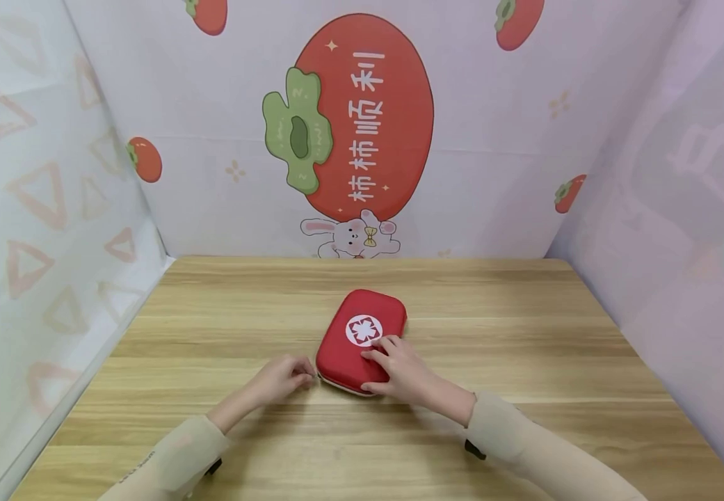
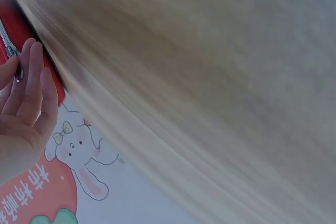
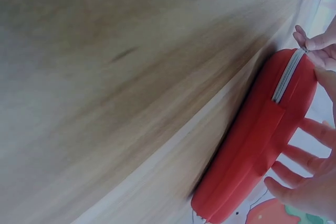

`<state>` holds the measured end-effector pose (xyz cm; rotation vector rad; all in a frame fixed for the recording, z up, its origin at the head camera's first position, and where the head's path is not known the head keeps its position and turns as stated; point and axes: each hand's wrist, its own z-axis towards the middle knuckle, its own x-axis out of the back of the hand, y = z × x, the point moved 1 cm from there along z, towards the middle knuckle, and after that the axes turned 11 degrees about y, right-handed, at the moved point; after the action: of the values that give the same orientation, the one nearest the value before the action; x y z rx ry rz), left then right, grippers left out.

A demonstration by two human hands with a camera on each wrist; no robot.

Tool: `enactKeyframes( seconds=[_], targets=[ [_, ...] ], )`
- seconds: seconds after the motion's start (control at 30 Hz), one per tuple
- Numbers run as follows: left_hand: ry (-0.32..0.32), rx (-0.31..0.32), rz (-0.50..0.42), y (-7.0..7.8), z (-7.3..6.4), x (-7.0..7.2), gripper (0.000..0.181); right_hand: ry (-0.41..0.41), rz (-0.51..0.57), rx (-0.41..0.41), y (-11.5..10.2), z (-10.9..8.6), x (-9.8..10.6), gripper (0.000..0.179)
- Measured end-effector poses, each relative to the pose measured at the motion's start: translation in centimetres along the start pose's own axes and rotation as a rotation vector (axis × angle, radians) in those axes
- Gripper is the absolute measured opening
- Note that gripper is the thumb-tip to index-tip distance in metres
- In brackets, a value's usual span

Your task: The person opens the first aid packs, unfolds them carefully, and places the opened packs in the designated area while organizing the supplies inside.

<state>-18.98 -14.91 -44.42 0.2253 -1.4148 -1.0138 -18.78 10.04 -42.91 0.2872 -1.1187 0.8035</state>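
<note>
A red zippered first-aid case (image 1: 362, 309) with a white round emblem (image 1: 364, 330) lies tilted to the right on the wooden table. My left hand (image 1: 283, 379) is at its near left corner. The left wrist view shows its thumb and fingertips pinching a metal zipper pull (image 2: 19, 74). My right hand (image 1: 408, 376) rests on the lid with spread fingers, its thumb by the near edge. From the right wrist, a pale zipper (image 3: 286, 80) shows along the case's side, ending at a red fabric strip. The lid is down.
Wood-grain tabletop (image 1: 211, 313) surrounds the case. Behind it stands a white backdrop (image 1: 474, 188) with a persimmon and rabbit print. Patterned white sheets hang at the left (image 1: 55, 229) and right (image 1: 668, 229).
</note>
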Motion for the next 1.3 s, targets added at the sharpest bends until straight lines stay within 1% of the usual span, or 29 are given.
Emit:
enactKeyframes(
  seconds=[0.13,0.23,0.47,0.63,0.7,0.8,0.87,0.97,1.03,1.1,1.2,1.3],
  targets=[
    [0.027,0.020,0.026,-0.6,0.3,0.5,0.005,0.027,0.001,0.074,0.1,-0.4,0.3,0.048],
    [0.044,0.031,0.046,-0.9,0.7,0.8,0.006,0.033,-0.013,0.112,0.1,-0.8,0.5,0.045],
    [0.092,0.071,0.086,-1.6,2.2,1.2,0.007,0.021,0.022,0.151,-0.2,-1.4,0.8,0.043],
    [0.132,0.079,0.089,-2.3,3.4,1.3,0.007,0.035,0.061,0.183,-0.2,-1.5,1.0,0.043],
    [0.148,0.083,0.083,-2.5,3.8,1.3,0.007,0.042,0.073,0.178,0.0,-1.4,1.1,0.045],
    [0.162,0.103,0.075,-2.7,4.4,1.3,0.007,0.039,0.074,0.144,0.5,-1.2,1.2,0.047],
    [0.169,0.097,0.085,-2.7,4.7,1.3,0.007,0.026,0.061,0.117,1.0,-1.1,1.2,0.049],
    [0.181,0.094,0.098,-2.8,5.0,1.3,0.007,-0.011,0.058,0.067,1.7,-0.9,1.1,0.053],
    [0.188,0.088,0.107,-2.9,5.1,1.3,0.007,-0.050,0.066,0.036,2.1,-0.7,1.0,0.056],
    [0.190,0.096,0.102,-3.0,5.2,1.3,0.007,-0.087,0.070,0.006,2.3,-0.6,0.8,0.058],
    [0.169,0.113,0.079,-2.9,5.1,1.3,0.006,-0.109,0.051,-0.010,2.4,-0.6,0.5,0.058],
    [0.130,0.110,0.026,-2.9,4.9,1.5,0.006,-0.093,0.022,-0.011,2.4,-0.6,0.3,0.056]
  ],
)
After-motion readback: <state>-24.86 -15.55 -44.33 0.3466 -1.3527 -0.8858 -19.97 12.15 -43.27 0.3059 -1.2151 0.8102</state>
